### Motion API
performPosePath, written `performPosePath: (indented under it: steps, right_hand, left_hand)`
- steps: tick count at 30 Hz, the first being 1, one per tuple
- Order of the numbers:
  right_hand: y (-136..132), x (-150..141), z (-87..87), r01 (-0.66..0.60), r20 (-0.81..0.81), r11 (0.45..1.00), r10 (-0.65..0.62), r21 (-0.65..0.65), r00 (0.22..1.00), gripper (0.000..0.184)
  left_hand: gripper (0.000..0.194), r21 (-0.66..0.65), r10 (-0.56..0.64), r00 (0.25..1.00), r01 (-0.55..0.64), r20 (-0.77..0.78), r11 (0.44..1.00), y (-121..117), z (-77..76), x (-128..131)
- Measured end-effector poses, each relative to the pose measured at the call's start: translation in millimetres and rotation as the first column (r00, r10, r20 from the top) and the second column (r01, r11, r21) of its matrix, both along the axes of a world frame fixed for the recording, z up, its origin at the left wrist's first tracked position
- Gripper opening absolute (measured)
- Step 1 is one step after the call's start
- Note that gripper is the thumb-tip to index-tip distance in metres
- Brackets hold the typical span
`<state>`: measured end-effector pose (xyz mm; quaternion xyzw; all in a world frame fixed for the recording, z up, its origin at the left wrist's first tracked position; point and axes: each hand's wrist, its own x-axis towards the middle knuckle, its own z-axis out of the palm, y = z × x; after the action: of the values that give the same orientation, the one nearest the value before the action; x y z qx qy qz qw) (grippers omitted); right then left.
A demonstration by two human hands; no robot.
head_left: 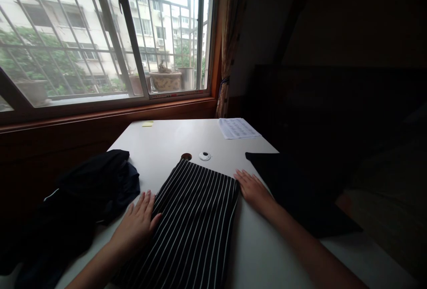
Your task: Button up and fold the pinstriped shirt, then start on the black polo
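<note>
A black cloth garment with thin white stripes (196, 218) lies folded flat on the white table (167, 135), its near end cut off by the bottom of the view. My left hand (138, 218) rests along its left edge, fingers stretched out and thumb over the stripes. At the far right corner, my right hand (251, 187) lies flat with the fingertips touching the cloth. Neither hand grips anything. What kind of garment it is cannot be made out.
Dark crumpled clothing (96, 186) is heaped at the left. A dark folded cloth (296, 191) lies at the right. Toward the back are printed papers (238, 128), a yellow sticky note (147, 123), a cable hole (186, 157) and a round white cover (204, 156). A barred window stands beyond.
</note>
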<state>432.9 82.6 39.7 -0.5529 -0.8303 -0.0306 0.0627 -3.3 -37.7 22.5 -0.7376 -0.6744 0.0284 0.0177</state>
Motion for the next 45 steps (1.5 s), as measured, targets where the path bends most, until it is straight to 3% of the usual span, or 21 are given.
performPosePath:
  steps: [4, 8, 10, 12, 16, 21, 26, 31, 37, 45]
  right_hand:
    - [13.5, -12.6, 14.3, -0.015, -0.076, 1.0, 0.015, -0.009, 0.997, 0.063]
    - [-7.5, -47.2, 40.2, -0.137, -0.245, 0.99, 0.144, 0.044, 0.959, 0.055]
    - [-28.3, -72.7, 47.9, -0.223, -0.316, 0.975, 0.214, 0.006, 0.924, 0.05]
    - [-48.7, -96.5, 47.5, -0.289, -0.3, 0.953, 0.251, -0.089, 0.92, 0.059]
    - [-72.2, -121.8, 29.7, -0.312, -0.232, 0.917, 0.256, -0.247, 0.938, 0.073]
    - [-76.1, -111.1, 14.5, -0.262, -0.213, 0.924, 0.207, -0.277, 0.955, 0.075]
    - [-78.5, -76.5, 4.8, -0.12, -0.178, 0.955, 0.073, -0.27, 0.981, 0.075]
    - [-85.7, -47.1, -11.0, -0.058, -0.158, 0.978, 0.026, -0.201, 0.987, 0.074]
    - [-86.2, -36.9, -23.7, -0.046, -0.166, 0.989, 0.023, -0.14, 0.986, 0.073]
    - [-62.1, -22.7, -16.0, -0.043, -0.148, 0.98, 0.014, -0.193, 0.989, 0.077]
  left_hand:
    - [0.066, 0.168, -0.061, 0.994, 0.045, 0.092, 0.985, -27.3, -1.5, -9.6]
    - [0.063, 0.187, -0.255, 0.959, 0.231, 0.122, 0.955, -31.9, 21.6, -8.9]
    - [0.061, 0.137, -0.361, 0.927, 0.346, 0.102, 0.928, -22.1, 35.8, -1.4]
    - [0.059, 0.103, -0.433, 0.896, 0.424, 0.098, 0.9, -3.8, 45.6, 11.6]
    - [0.054, 0.108, -0.493, 0.862, 0.482, 0.122, 0.87, 49.6, 45.1, 48.5]
    - [0.06, 0.044, -0.363, 0.915, 0.361, 0.175, 0.932, 111.7, 27.8, 81.9]
    - [0.062, 0.023, -0.235, 0.952, 0.235, 0.198, 0.972, 138.7, 21.1, 72.2]
    - [0.061, 0.004, -0.163, 0.963, 0.166, 0.214, 0.986, 139.3, 16.4, 53.2]
    - [0.059, 0.003, -0.102, 0.973, 0.104, 0.209, 0.995, 131.1, 10.9, 39.9]
    - [0.068, 0.021, -0.018, 0.976, 0.014, 0.216, 1.0, 99.7, 7.3, 14.2]
